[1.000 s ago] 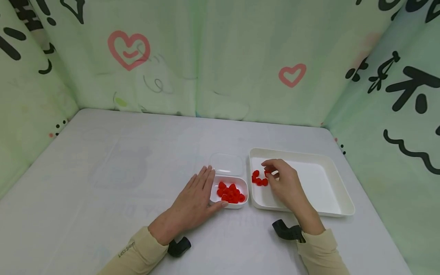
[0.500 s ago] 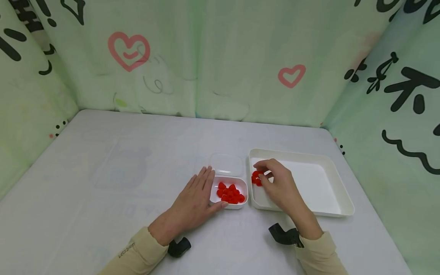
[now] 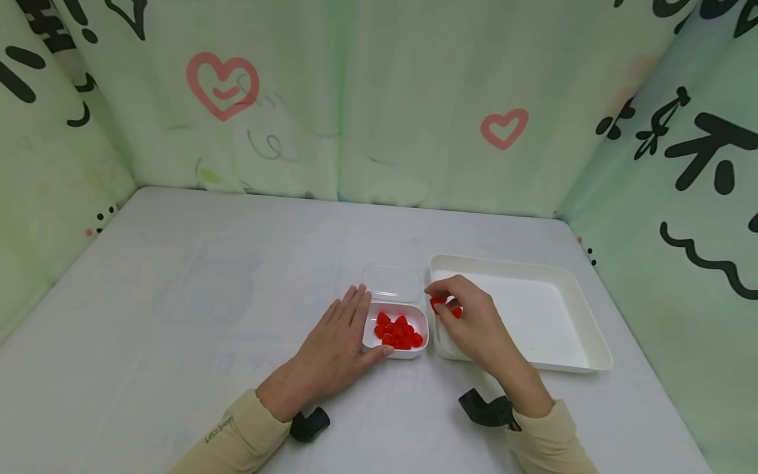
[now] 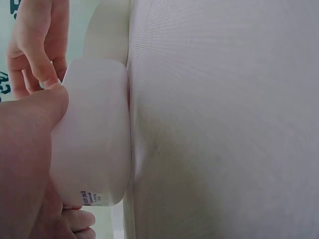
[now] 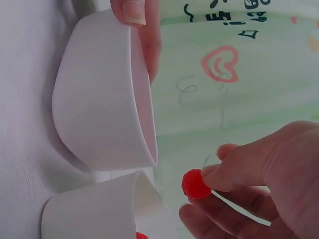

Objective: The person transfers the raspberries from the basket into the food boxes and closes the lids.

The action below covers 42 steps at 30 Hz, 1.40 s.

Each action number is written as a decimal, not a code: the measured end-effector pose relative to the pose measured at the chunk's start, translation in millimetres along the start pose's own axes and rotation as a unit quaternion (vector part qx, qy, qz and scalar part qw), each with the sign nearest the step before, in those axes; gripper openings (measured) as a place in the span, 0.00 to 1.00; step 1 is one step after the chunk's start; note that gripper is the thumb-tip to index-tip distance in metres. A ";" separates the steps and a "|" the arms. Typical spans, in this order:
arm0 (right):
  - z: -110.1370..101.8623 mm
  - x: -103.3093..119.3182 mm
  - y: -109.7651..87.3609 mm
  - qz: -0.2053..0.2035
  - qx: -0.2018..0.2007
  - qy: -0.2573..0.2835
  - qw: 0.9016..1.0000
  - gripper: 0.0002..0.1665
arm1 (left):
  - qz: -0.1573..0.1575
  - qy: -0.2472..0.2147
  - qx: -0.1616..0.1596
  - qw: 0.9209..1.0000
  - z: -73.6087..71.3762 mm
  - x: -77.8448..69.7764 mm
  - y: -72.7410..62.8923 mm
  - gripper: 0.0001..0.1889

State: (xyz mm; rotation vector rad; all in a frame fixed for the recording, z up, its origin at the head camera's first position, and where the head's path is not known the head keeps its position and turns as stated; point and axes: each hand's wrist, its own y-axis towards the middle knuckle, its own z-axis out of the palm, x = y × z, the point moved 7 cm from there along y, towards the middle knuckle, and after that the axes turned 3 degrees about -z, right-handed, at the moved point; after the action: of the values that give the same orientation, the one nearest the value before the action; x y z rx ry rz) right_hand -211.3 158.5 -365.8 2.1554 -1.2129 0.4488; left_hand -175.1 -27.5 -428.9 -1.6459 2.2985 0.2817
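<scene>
One bare left hand [image 3: 331, 345], head view, lower center: four fingers straight, side by side along the left wall of a small white rounded plastic box [image 3: 405, 354], thumb on its near rim. Bumpy red balls [image 3: 397, 332] piled inside. Clear plastic lid [image 3: 391, 283] lies just above it in frame. Right hand [image 3: 476, 322], right of center, thumb and finger clamped on a bumpy red ball [image 3: 437, 302] over the left end of a shallow white rectangular tray [image 3: 547, 316].

Left wrist view: box wall fills left-center, left thumb on its edge. Right hand upper left; can't tell its grip here.

Right wrist view: pinched ball lower center, clear of the tray at lower left. Box upper left, left thumb on rim.
</scene>
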 end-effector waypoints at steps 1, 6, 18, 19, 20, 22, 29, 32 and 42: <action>1.0 0.8 -0.3 0.003 0.004 -0.001 1.000 0.16 | 0.000 0.001 -0.001 1.000 -0.1 -0.2 -0.2 0.50; 5.4 7.0 -1.6 -0.005 0.022 0.012 1.000 0.16 | 0.002 0.002 -0.004 1.000 0.4 -0.4 -0.6 0.49; 13.5 15.0 -2.6 -0.038 0.043 0.031 0.998 0.16 | -0.002 0.010 -0.002 1.000 0.1 -0.9 1.8 0.50; 14.1 15.4 -2.8 -0.040 0.044 0.032 0.998 0.16 | -0.001 0.011 -0.002 1.000 0.2 -0.9 1.6 0.50; 14.8 15.4 -3.2 -0.041 0.046 0.031 0.998 0.16 | 0.000 0.013 -0.003 1.000 0.3 -1.0 1.4 0.50; 15.7 15.9 -3.5 -0.042 0.048 0.027 0.998 0.16 | 0.003 0.016 -0.004 1.000 0.6 -1.1 0.9 0.50; 12.8 14.1 -2.7 -0.032 0.046 0.006 0.998 0.18 | 0.001 0.016 -0.003 1.000 -0.2 -1.3 1.1 0.50; 9.6 11.8 -1.6 -0.028 0.040 0.002 0.999 0.18 | -0.001 0.016 -0.001 1.000 -0.7 -1.5 1.8 0.50; -1.1 0.5 -0.2 -0.010 0.019 -0.012 1.000 0.15 | -0.008 0.009 0.002 1.000 -0.1 -0.8 2.0 0.50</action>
State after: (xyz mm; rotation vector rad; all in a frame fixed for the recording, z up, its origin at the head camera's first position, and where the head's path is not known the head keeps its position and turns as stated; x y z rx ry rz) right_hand -210.9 158.9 -364.8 2.2096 -1.2031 0.4407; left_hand -176.8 -26.2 -428.6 -1.6700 2.2964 0.2590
